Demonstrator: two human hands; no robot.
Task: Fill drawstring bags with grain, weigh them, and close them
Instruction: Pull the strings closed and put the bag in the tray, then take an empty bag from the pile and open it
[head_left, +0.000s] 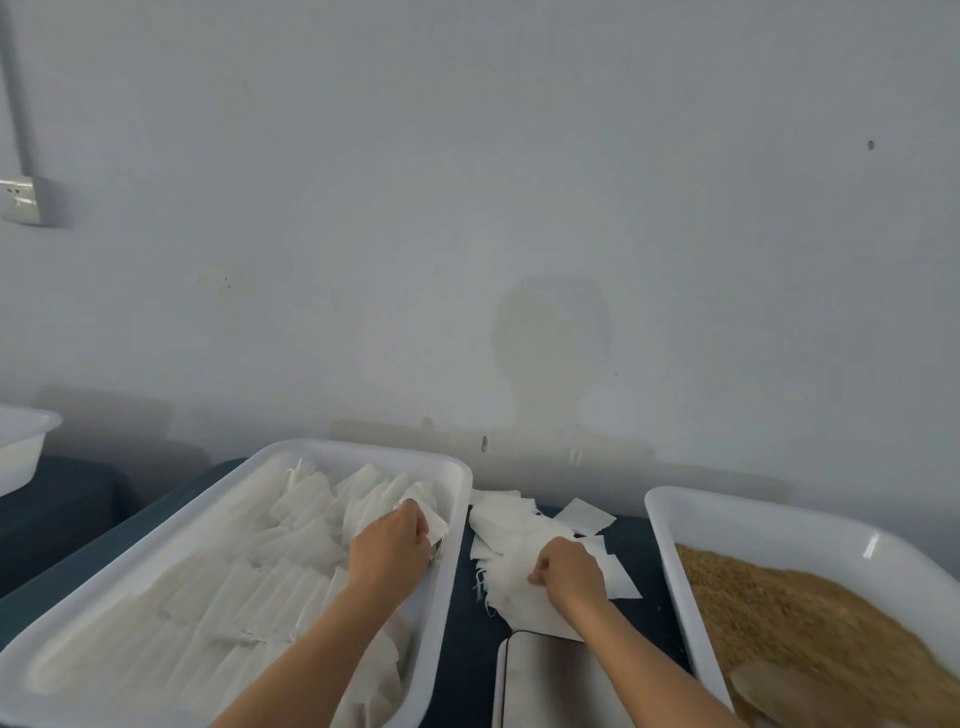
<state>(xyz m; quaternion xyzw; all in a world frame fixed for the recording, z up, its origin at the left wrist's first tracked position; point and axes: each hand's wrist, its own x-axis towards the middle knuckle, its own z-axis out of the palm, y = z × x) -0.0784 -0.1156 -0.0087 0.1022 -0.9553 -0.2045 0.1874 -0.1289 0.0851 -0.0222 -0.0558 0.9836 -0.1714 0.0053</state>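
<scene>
White fabric is what both hands are on. The left hand (388, 538) has its fingers curled round one small drawstring bag (435, 522) at the far right corner of the left tray (130, 561), which holds rows of flat bags. The right hand (570, 576) pinches the edge of the loose pile of empty bags (511, 545) lying on the dark tabletop (462, 649) between the two trays; how many layers it has hold of I cannot tell. The relation that matters next: the grain (810, 623) lies to the right in the right tray (670, 551), just beside the right hand and well apart from the left, with a flat scoop-like piece (779, 691) resting on the grain at its near end. The metal scale platform (550, 686) sits just on the near side of the right hand, between the trays. My judgement is that the right hand is better placed to reach the grain, while the left must carry its bag rightward across the tray rim.
</scene>
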